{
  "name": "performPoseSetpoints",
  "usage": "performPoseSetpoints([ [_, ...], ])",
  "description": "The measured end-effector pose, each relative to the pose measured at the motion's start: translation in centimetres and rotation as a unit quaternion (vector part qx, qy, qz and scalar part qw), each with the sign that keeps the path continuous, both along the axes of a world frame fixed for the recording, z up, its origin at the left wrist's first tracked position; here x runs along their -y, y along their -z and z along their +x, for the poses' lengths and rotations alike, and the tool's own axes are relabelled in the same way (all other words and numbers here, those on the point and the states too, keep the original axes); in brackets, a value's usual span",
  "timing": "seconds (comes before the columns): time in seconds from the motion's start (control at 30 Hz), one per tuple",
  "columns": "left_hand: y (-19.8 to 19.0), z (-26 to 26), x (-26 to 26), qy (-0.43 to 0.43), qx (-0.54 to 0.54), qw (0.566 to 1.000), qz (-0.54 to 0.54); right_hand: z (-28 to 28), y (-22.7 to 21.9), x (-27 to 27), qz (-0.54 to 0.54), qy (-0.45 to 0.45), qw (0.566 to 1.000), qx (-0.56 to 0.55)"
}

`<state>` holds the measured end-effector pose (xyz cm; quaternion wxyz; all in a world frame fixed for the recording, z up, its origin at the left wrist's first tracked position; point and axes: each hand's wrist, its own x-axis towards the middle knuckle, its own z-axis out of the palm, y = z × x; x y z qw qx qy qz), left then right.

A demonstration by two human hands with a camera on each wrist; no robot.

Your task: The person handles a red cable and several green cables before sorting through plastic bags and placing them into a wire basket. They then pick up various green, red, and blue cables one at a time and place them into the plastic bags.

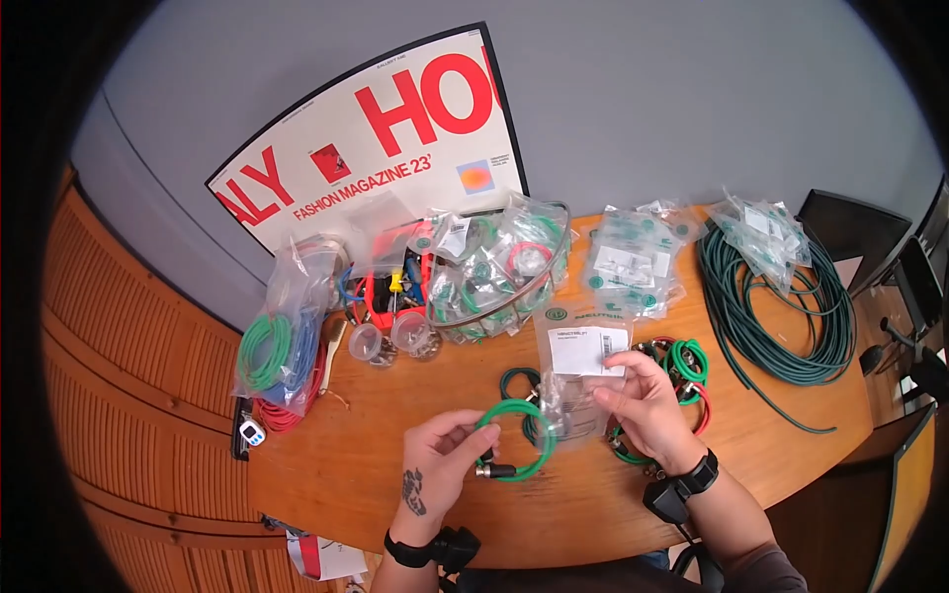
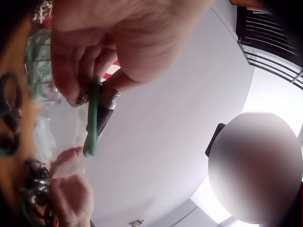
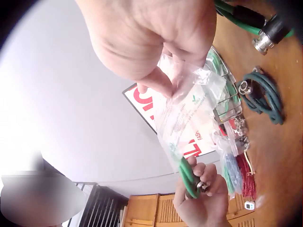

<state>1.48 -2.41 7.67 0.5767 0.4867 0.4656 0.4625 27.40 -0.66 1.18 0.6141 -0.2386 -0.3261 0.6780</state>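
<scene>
Head view: a coiled green cable (image 1: 514,405) was held above the desk (image 1: 346,474), its near side pinched between the thumb and fingers of the left hand (image 1: 442,453). Black plugs with metal ends were seen at the left side of the coil. A clear plastic bag (image 1: 573,395) with a white label (image 1: 585,349) was gripped at its right edge by the right hand (image 1: 647,410), thumb and fingers closed on the plastic. The coil was overlapped with the bag's lower left corner; whether they touched could not be told. Behind the held coil, a dark green cable (image 1: 517,373) was laid on the desk. Green and red cables (image 1: 692,358) were heaped beside the right hand, and a wire basket (image 1: 494,312) was filled with bagged cables farther back.
</scene>
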Motion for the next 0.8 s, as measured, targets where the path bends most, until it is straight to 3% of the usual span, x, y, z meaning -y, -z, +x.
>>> performPoseSetpoints([
  [0.2,0.4,0.4,-0.3,-0.004,-0.039,0.999,0.013,-0.3,-1.6,0.6,0.008,-0.063,0.996,0.055],
  [0.27,0.8,0.4,0.0,0.007,-0.057,0.998,0.025,-0.5,-1.4,0.7,0.028,-0.013,0.982,0.187],
  [0.37,0.9,0.2,0.0,-0.003,-0.073,0.996,0.044,-0.8,-0.8,0.6,0.051,0.035,0.964,0.257],
  [0.8,0.1,-1.9,-0.2,-0.099,-0.072,0.988,0.092,-1.4,-1.4,0.7,0.053,0.021,0.969,0.241],
])
